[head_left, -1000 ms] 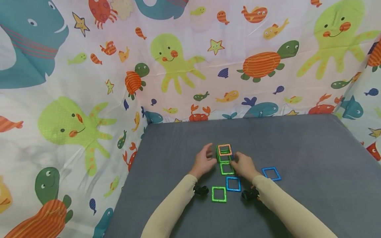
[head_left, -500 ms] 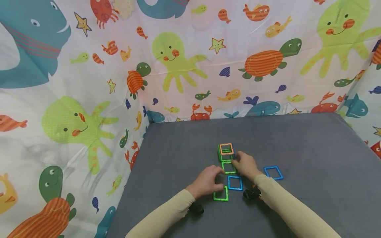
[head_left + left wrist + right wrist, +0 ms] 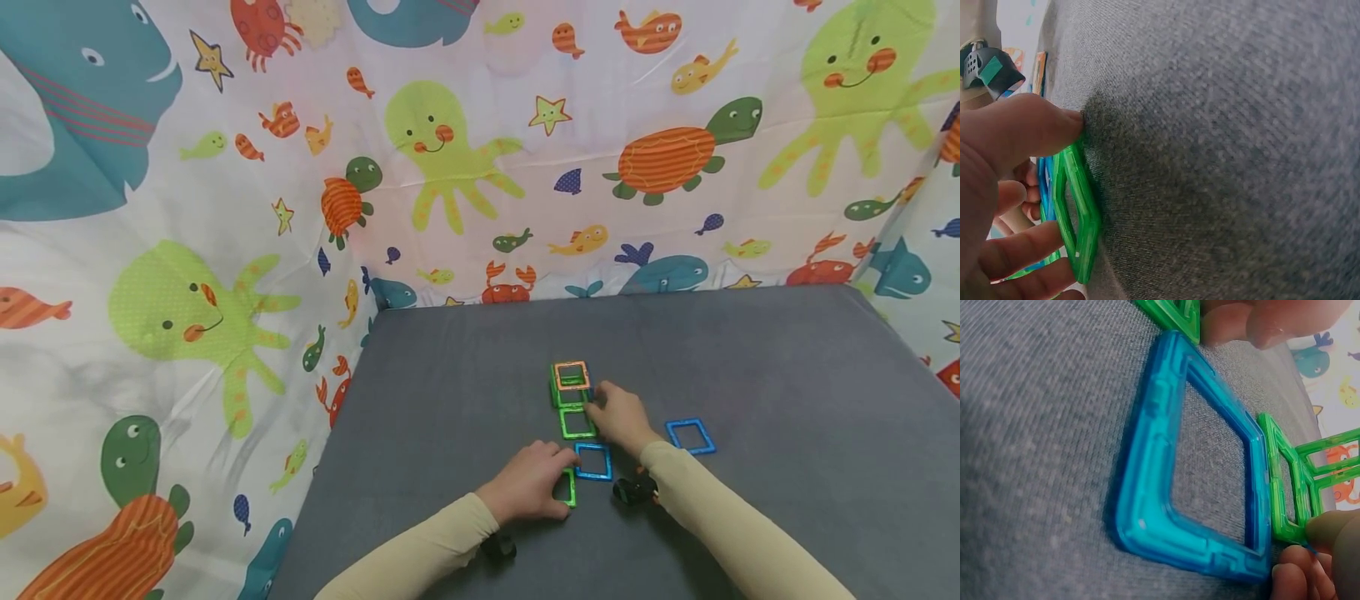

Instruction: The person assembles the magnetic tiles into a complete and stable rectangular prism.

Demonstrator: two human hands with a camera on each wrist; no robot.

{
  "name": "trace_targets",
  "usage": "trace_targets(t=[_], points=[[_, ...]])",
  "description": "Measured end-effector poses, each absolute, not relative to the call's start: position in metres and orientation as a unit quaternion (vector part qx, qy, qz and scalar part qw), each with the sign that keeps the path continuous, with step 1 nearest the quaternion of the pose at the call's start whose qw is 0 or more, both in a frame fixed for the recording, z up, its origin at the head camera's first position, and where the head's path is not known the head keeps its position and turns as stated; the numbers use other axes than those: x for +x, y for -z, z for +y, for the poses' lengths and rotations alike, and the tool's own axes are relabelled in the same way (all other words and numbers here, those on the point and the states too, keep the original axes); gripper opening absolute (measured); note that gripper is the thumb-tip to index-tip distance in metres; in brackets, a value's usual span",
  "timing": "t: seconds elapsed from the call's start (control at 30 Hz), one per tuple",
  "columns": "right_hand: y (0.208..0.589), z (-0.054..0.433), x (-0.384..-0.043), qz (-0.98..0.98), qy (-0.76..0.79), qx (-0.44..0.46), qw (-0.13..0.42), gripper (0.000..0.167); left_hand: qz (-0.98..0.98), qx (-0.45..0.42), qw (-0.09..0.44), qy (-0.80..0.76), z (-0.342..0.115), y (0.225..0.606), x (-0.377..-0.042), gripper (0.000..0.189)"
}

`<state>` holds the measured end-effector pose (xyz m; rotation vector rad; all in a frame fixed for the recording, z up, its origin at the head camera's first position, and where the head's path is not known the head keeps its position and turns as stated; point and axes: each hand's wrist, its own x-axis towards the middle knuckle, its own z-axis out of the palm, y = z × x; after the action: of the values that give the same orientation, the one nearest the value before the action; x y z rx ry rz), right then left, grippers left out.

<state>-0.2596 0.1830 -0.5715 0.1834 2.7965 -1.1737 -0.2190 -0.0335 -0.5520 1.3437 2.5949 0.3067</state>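
In the head view my left hand (image 3: 525, 483) covers much of a flat green square magnetic tile (image 3: 572, 489). The left wrist view shows its thumb at one corner of that tile (image 3: 1090, 219) and fingers along the far side, gripping it. My right hand (image 3: 621, 414) pinches the near right corner of a small magnetic tile structure (image 3: 556, 387), with green walls and an orange square (image 3: 572, 363) on top. A sliver of blue shows between its fingertips. Another flat green tile (image 3: 579, 436) lies against the structure's front. Between the hands lies a blue square tile (image 3: 1150, 462).
A second blue square tile (image 3: 686, 421) lies on the grey cloth right of my right hand. The grey surface (image 3: 450, 375) meets a sea-animal curtain (image 3: 480, 208) at the back and sides. A black wrist camera (image 3: 633, 492) sits below my right wrist.
My left hand has left the structure's left side and come down toward me onto the near green tile, gripping it. My right hand stays at the structure.
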Motion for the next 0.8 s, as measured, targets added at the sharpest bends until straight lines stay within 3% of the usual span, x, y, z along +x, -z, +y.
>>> trace_targets(t=[0.47, 0.8], points=[[0.572, 0.183, -0.258, 0.918, 0.389, 0.061, 0.047, 0.037, 0.869, 0.466, 0.121, -0.114, -0.038, 0.549, -0.22, 0.044], [0.574, 0.184, -0.259, 0.918, 0.39, 0.058, 0.045, 0.037, 0.867, 0.466, 0.099, -0.148, -0.049, 0.556, -0.225, 0.043]])
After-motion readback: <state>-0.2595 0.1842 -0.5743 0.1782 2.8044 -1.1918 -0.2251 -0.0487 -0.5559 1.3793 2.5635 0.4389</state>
